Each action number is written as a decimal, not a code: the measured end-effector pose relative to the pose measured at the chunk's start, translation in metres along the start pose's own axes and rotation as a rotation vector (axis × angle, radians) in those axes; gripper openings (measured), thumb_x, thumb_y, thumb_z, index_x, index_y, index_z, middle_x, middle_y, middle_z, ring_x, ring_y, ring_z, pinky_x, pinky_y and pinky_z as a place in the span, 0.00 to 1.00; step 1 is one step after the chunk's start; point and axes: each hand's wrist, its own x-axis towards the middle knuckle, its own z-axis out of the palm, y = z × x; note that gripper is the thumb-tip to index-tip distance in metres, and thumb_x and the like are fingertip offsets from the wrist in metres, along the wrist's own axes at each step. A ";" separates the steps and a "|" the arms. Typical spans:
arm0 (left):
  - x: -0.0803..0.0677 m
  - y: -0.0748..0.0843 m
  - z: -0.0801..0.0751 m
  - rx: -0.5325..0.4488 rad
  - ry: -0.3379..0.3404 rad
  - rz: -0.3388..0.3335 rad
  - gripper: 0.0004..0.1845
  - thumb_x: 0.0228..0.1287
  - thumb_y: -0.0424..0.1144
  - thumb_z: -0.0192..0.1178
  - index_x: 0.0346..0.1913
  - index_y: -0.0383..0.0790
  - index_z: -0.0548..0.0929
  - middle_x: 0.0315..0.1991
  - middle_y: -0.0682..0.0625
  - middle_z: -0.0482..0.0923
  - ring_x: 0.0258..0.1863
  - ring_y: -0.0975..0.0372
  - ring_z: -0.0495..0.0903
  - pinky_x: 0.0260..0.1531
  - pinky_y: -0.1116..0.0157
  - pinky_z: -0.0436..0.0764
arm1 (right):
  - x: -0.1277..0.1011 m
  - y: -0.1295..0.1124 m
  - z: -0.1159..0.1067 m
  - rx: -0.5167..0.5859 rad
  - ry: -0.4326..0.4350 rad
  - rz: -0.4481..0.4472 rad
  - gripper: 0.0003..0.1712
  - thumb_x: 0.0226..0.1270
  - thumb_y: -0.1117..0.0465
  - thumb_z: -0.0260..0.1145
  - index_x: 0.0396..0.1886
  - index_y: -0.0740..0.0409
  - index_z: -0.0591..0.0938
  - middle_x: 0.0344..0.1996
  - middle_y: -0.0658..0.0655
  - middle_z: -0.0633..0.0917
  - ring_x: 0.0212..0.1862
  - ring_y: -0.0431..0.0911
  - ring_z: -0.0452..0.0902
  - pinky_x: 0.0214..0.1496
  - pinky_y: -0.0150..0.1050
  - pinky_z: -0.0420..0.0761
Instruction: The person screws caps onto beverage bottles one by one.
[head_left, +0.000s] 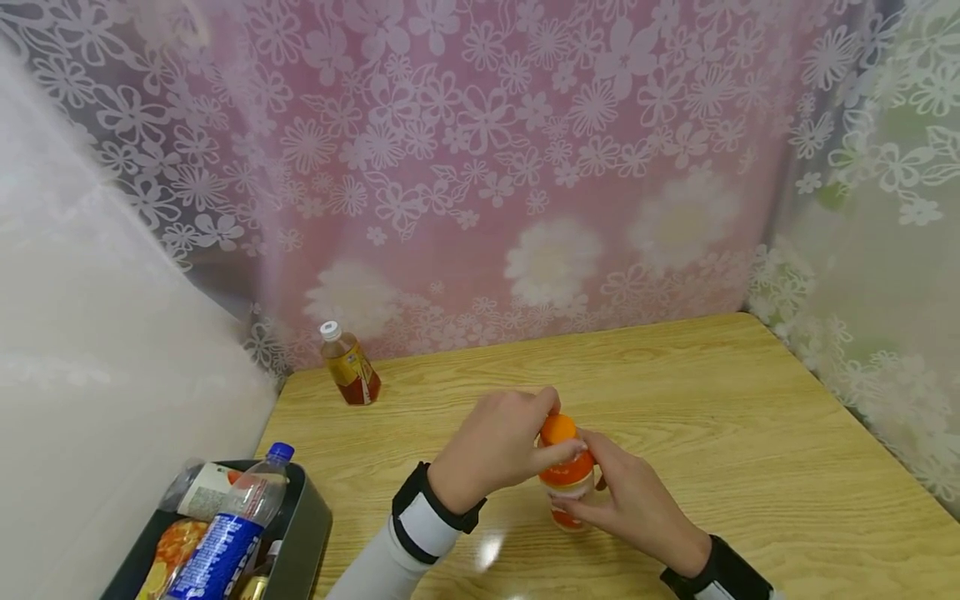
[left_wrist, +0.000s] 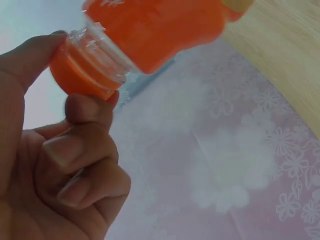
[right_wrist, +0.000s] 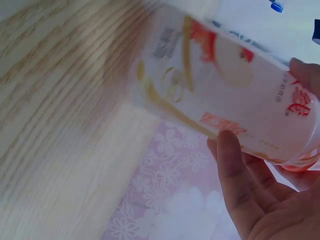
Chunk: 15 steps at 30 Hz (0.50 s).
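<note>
Your right hand (head_left: 637, 500) wraps the bottle (head_left: 567, 483), steadying it upright, while your left hand (head_left: 495, 450) pinches its cap (head_left: 558, 429).

Orange juice bottle (head_left: 567, 483) upright on bench (head_left: 750, 433), near front centre. Clear plastic, orange liquid, white label with red print round lower body, orange cap (head_left: 558, 428) seated on threaded neck. Held at cap and body, base on bench surface.
</note>
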 end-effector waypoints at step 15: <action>-0.003 -0.012 -0.014 -0.134 -0.207 0.213 0.16 0.73 0.44 0.63 0.60 0.46 0.81 0.45 0.57 0.75 0.41 0.68 0.74 0.45 0.76 0.75 | 0.003 0.003 -0.008 0.099 -0.066 -0.048 0.42 0.55 0.44 0.80 0.68 0.41 0.72 0.54 0.42 0.82 0.44 0.35 0.81 0.32 0.33 0.82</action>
